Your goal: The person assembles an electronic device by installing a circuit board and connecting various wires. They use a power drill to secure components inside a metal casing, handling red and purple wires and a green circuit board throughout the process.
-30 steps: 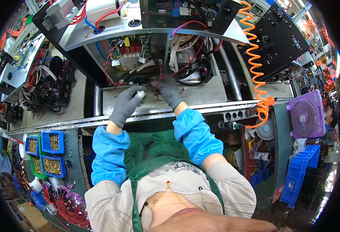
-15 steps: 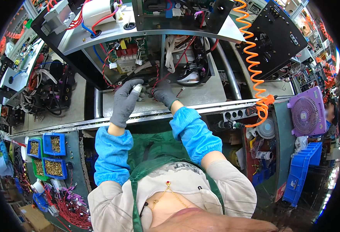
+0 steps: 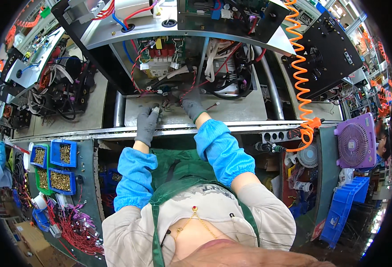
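Note:
An open metal chassis point(image 3: 178, 35) full of circuit boards, red, black and white wires stands on the grey conveyor surface point(image 3: 231, 111) in front of me. My left hand point(image 3: 148, 122), in a grey glove with a blue sleeve cover, pinches a small pale part near the chassis's lower edge. My right hand point(image 3: 191, 104), gloved the same way, reaches into the wiring at the chassis's open front; what its fingers grip is hidden among the cables.
Blue and green bins of brass screws point(image 3: 53, 164) hang at the lower left, above red wire bundles point(image 3: 73, 227). An orange coiled hose point(image 3: 300, 75) hangs at the right. A purple fan point(image 3: 354, 142) and a blue crate point(image 3: 345, 213) stand at the far right. Another chassis point(image 3: 58, 89) sits left.
The chassis and my hands now sit lower in view. My left hand has drawn back from the wiring toward the conveyor's near edge.

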